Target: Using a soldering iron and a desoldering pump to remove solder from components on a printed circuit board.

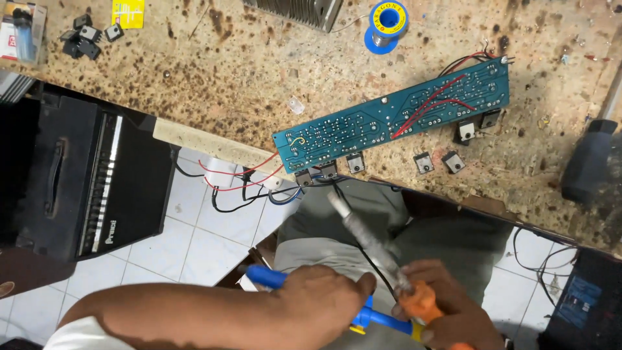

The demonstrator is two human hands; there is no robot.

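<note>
**Two tools in the lap, board still up on the bench edge**

Closest to the camera, both hands are down low over the lap, and both are full. The left hand (324,301) is curled tight around a blue tool (272,277) with a yellow band near its far end, looks like a desoldering pump type thing, lying roughly sideways across the frame. Fingers are wrapped right over it, so no open palm. The right hand (453,314) is closed around the orange handle of a soldering iron (376,240). Its long grey metal barrel sticks up and away toward the bench, tip pointing at the lower-left corner of the board but well short of touching it. A thin black cord runs alongside the barrel. The two tools cross just where the hands meet.

Under them are the person's grey trousers (337,227), and white floor tiles (194,240) to the left.

Further out, the long teal circuit board (389,116) lies solder side up on the speckled workbench (227,78), slanted, with its near-left end right at the bench edge. Red wires loop across its right half, and red, black and blue leads hang off the left end over the edge. Black power transistors (355,162) with silver tabs line its near edge, a few lying loose just beside it.

Left of that sits a black amplifier cabinet (84,175). At the far side is a blue solder spool (387,23), and more loose black parts (84,39) top left.
</note>
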